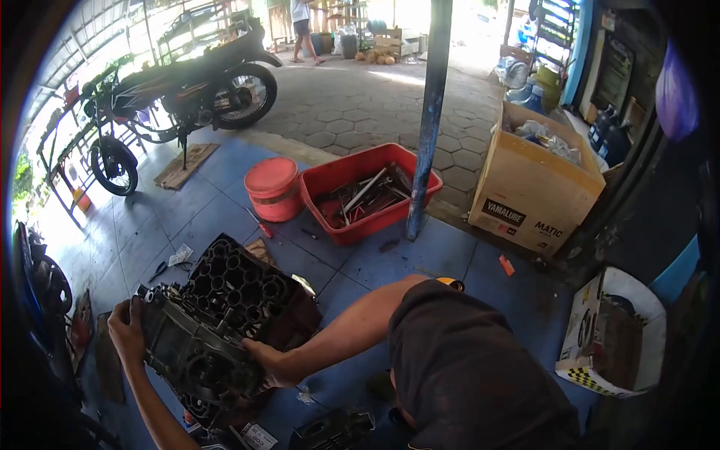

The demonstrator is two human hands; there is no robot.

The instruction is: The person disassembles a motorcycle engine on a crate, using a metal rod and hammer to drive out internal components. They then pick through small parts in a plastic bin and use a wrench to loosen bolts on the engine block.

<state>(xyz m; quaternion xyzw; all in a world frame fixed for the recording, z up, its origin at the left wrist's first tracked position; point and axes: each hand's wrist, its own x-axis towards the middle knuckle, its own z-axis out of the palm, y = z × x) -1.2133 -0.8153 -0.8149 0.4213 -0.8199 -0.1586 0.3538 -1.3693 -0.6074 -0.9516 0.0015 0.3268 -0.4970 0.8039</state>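
A dark, greasy motorcycle engine case (196, 346) is gripped between my two hands. My left hand (127, 328) is closed on its left end, with the thumb near the upper edge. On the opposite side, my right hand (264, 363) wraps the lower right edge, its thumb on top and its other fingers mostly hidden. The case tilts over a black crate with round compartments (234, 281), overlapping the crate's near part in this view. Close by on the floor lies another dark engine part (334, 429), partly cut off by the frame.
Beyond the crate stand a red lidded bucket (271, 189) and a red tub (352, 234) of tools, beside a blue post (430, 120). A red-handled screwdriver (264, 227) lies near the bucket. Cardboard box (525, 176) at right, motorcycle (180, 94) at back left; a person (301, 30) walks far off.
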